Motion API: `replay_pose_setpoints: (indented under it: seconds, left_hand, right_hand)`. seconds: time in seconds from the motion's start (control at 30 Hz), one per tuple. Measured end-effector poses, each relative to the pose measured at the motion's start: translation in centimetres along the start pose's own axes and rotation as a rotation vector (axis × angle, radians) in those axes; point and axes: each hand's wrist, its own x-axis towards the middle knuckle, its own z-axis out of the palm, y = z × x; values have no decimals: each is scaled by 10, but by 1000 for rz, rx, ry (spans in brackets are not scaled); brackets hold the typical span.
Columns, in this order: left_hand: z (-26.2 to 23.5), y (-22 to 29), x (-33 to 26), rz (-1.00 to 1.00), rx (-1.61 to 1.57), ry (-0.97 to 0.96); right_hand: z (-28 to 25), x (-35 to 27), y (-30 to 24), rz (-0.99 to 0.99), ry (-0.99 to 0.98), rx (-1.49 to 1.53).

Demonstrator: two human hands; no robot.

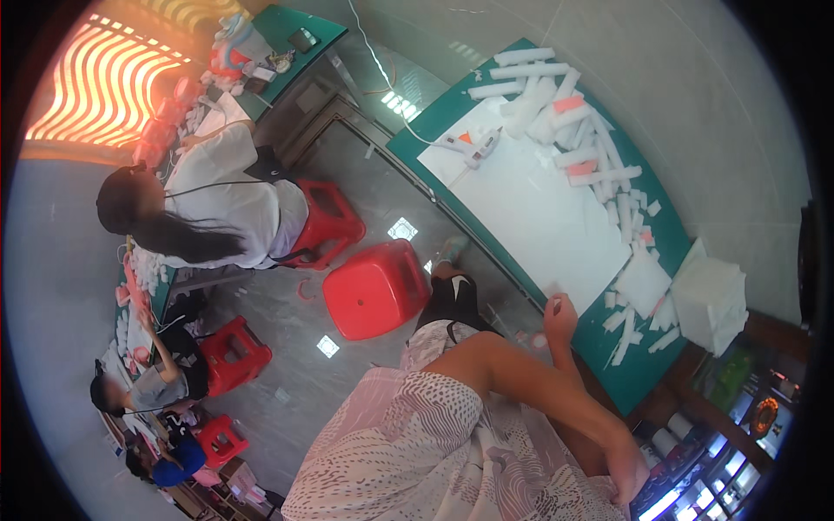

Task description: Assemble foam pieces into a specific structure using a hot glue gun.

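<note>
Near the close edge of the green table, my right hand is raised with its fingers curled; whatever may be inside it is hidden. My left arm crosses over the right one, and my left hand hangs at the lower right with its fingers mostly out of sight. A large white sheet covers much of the tabletop beyond my right hand. On its far end lies a white corded tool, perhaps a glue gun, beside a small orange piece. White foam strips and a few pink pieces are heaped along the far right side.
A white block-shaped bundle stands at the table's right corner. Red stools stand on the grey floor to the left. A person in a white shirt and others farther back sit at cluttered benches. Shelves stand at the lower right.
</note>
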Motion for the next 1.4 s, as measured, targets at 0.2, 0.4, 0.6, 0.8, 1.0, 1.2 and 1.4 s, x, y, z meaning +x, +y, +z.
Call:
replay_pose_setpoints:
  seconds: [0.2,0.4,0.6,0.8,1.0,1.2,1.4]
  left_hand:
    - [-23,-40,15,610,130,22]
    - [-62,56,-141,108,319,269]
    - [-14,95,-379,-180,-56,940]
    - [141,-28,-549,-1160,-52,1323]
    - [210,-162,-607,-1988,57,834]
    - [167,-177,-612,-2015,252,834]
    - [145,-212,-625,-1993,145,819]
  right_hand:
    - [6,31,-10,-32,26,-2]
    - [0,61,-34,9,59,67]
    - [-4,39,-21,255,-15,0]
    - [-6,13,2,307,-113,-42]
    - [-3,-5,14,246,23,-52]
    - [-6,-15,22,185,82,5]
    - [-9,-14,36,150,213,18]
